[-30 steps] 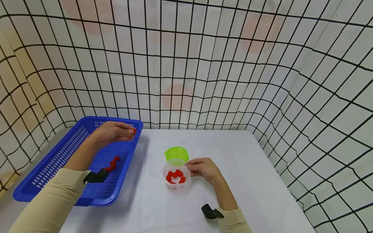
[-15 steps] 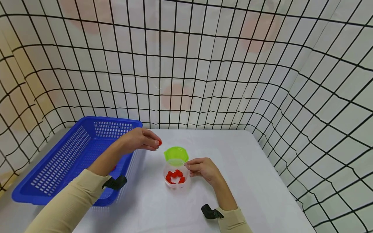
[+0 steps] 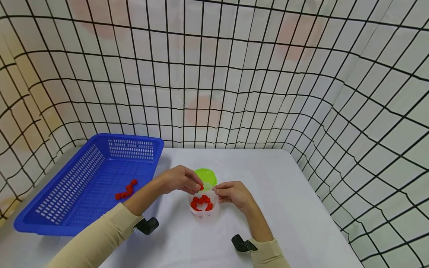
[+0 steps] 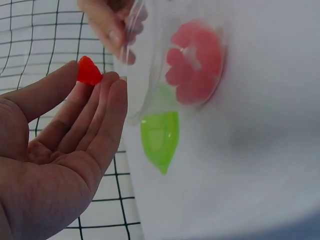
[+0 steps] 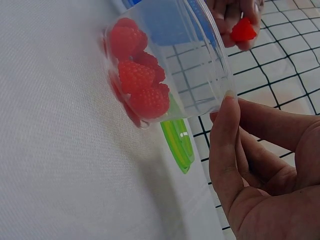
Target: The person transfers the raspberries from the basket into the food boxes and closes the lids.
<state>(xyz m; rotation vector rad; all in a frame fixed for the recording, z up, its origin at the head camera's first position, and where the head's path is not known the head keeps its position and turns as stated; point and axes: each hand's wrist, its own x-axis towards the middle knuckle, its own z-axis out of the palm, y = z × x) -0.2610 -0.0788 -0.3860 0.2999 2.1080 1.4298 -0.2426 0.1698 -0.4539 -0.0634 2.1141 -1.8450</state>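
Observation:
My left hand (image 3: 181, 179) pinches a red raspberry (image 4: 89, 71) between thumb and fingertips, just above the far left rim of a clear plastic container (image 5: 195, 75). Several raspberries (image 5: 142, 82) lie on the container's bottom, arranged roughly in a ring in the head view. My right hand (image 3: 234, 193) pinches the container's rim at its right side with thumb and fingers. Behind the container lies a bright green lid (image 3: 206, 175) on the white table, partly hidden by the left hand and the container.
A blue perforated basket (image 3: 83, 163) stands at the left of the table (image 3: 261, 167), with several raspberries (image 3: 129, 189) lying in it. Black wire grid (image 3: 234, 74) over white sheeting encloses the back and sides.
My left hand has carried the raspberry from above the basket rightward and nearer to the container. The right hand has stayed at the container's rim. The basket's raspberries show again.

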